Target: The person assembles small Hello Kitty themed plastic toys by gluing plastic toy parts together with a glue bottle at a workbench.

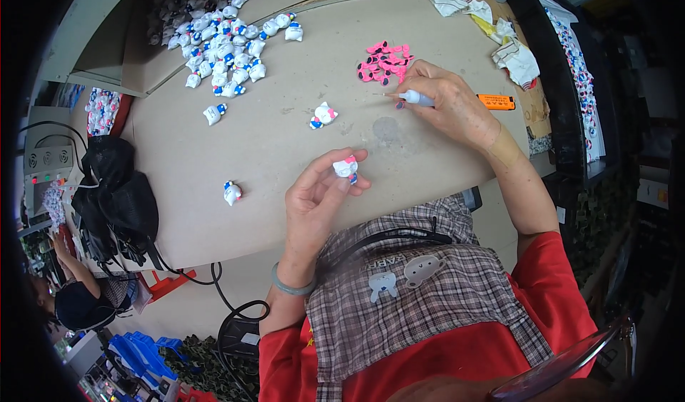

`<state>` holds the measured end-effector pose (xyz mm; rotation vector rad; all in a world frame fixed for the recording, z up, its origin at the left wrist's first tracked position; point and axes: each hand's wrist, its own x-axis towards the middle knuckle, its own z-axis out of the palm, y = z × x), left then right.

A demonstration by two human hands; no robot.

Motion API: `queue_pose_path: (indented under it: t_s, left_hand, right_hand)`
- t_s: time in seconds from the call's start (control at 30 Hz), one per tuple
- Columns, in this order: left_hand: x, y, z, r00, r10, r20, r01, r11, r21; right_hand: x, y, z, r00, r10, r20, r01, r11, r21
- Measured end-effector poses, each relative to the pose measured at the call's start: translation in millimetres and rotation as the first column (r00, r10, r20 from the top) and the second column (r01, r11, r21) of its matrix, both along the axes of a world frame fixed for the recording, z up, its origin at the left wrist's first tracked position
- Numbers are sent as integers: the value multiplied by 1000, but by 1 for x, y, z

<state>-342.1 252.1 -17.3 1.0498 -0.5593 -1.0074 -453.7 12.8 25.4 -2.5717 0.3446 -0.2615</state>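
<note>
Between thumb and fingers, my left hand [317,191] grips a small white cat figurine [346,166] with pink and blue parts. My right hand [448,102] holds a small whitish squeeze bottle [416,98], its thin needle tip pointing left over the table. A pink and dark bit shows just below the bottle; whether the fingers hold it is unclear. Beyond that hand lies a pile of small pink and black pieces [384,62]. Another cat figurine [324,115] with pink on it rests on the table beyond my left hand.
Many white and blue figurines [225,48] are heaped at the far left, with single ones [232,193] nearer. An orange box cutter [496,102] lies right of my right hand, before crumpled cloths [515,59]. A black bag [118,188] hangs at the table's left edge. Another person sits lower left.
</note>
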Motion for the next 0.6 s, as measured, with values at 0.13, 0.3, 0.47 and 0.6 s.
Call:
queue_pose_path:
  t_s: [0.13, 0.3, 0.47, 0.6]
  left_hand:
    - [0, -1, 0, 1000, 21, 21, -21, 1000, 5]
    - [-4, -5, 6, 995, 86, -58, -82, 995, 55]
    - [-6, -5, 0, 996, 78, -52, -76, 996, 39]
    - [-8, -6, 0, 997, 66, -32, -64, 997, 47]
  right_hand:
    - [-3, -1, -6, 992, 23, 122, -24, 1000, 6]
    - [-7, 26, 5, 998, -19, 66, -11, 901, 433]
    - [-9, 56, 9, 996, -25, 86, -52, 622, 781]
    - [-4, 68, 7, 996, -27, 89, -57, 578, 814]
